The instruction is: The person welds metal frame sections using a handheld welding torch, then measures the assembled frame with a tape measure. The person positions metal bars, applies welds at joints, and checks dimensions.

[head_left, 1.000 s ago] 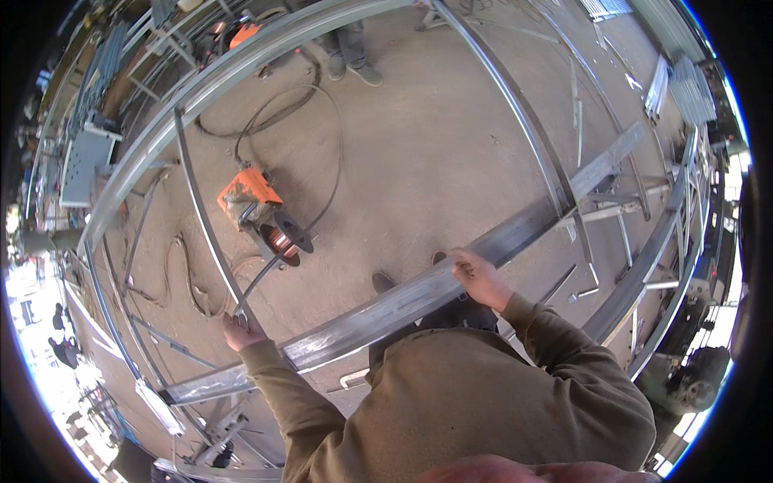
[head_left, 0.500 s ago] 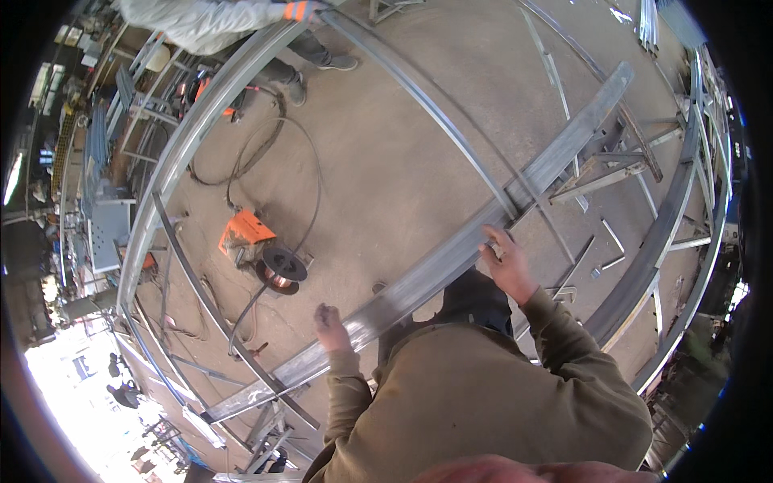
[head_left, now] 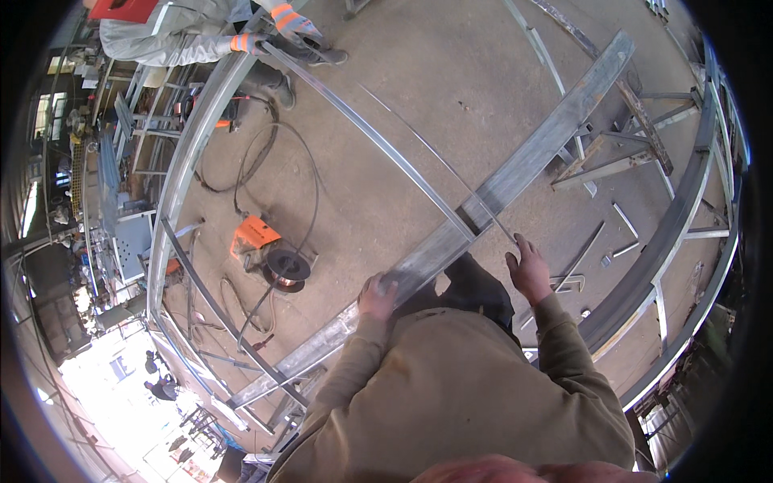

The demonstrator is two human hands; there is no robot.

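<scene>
A long flat grey metal beam (head_left: pixel 523 165) runs diagonally in front of my body, from lower left to upper right. My left hand (head_left: pixel 377 296) is down on its near edge, fingers curled over the metal. A slim metal bar (head_left: pixel 366 125) reaches from the far side, and its near end meets the beam by a dark gap. To the right of that joint is my right hand (head_left: pixel 530 270), raised, thumb and forefinger apart. A thin line crosses the beam toward its fingertips; I cannot tell whether it is a strip or a shadow.
Across from me, a co-worker's gloved hands (head_left: pixel 294 28) are at the bar's far end, by a curved metal beam (head_left: pixel 181 161). An orange machine (head_left: pixel 254 235) with a wire spool (head_left: pixel 287 270) and looping cable stands on the floor. Metal trestles (head_left: pixel 608 169) and more curved beams (head_left: pixel 668 278) lie right.
My left hand has come down onto the beam and shifted right. My right hand has moved slightly right and lower. The slim bar's near end has slid left along the beam.
</scene>
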